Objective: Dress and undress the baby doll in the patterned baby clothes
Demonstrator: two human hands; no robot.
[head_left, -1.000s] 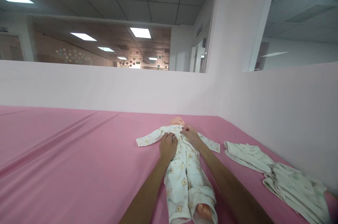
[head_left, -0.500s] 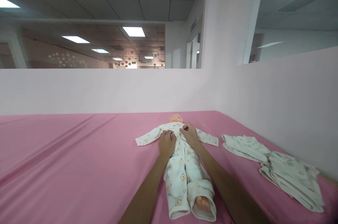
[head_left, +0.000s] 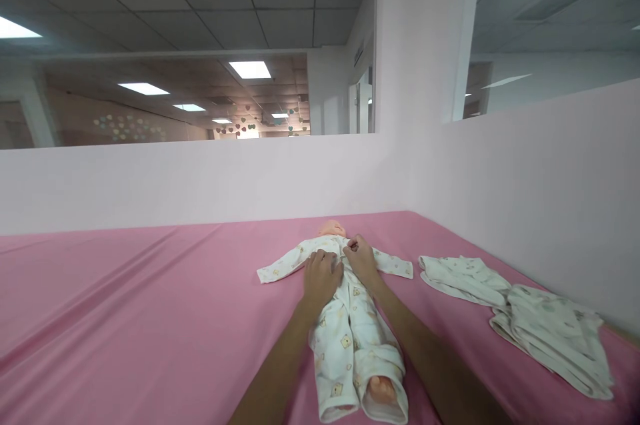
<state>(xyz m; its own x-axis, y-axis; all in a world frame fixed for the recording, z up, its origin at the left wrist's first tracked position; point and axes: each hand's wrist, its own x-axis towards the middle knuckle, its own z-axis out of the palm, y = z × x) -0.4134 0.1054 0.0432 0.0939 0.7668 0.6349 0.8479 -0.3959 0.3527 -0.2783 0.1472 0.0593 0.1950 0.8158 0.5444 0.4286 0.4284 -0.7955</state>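
A baby doll (head_left: 332, 229) lies on its back on the pink sheet, head away from me. It wears a white baby shirt (head_left: 286, 263) with small bear prints, sleeves spread to both sides, and matching trousers (head_left: 334, 345). One foot (head_left: 381, 389) shows at the right trouser cuff. My left hand (head_left: 321, 278) rests on the shirt front, fingers bent over the chest and thumb apart. Beside it, my right hand (head_left: 361, 259) pinches the shirt's front near the collar. Whatever lies under my left fingers is hidden.
Folded white printed baby clothes (head_left: 555, 331) lie to the right, close to the white side wall (head_left: 540, 198). The pink sheet (head_left: 150, 318) has long creases at the left. A low white wall (head_left: 200, 185) with windows above it borders the far edge.
My left hand has moved slightly right across the doll's chest, toward my right hand. My right hand stays near the collar. The camera view has tilted a little.
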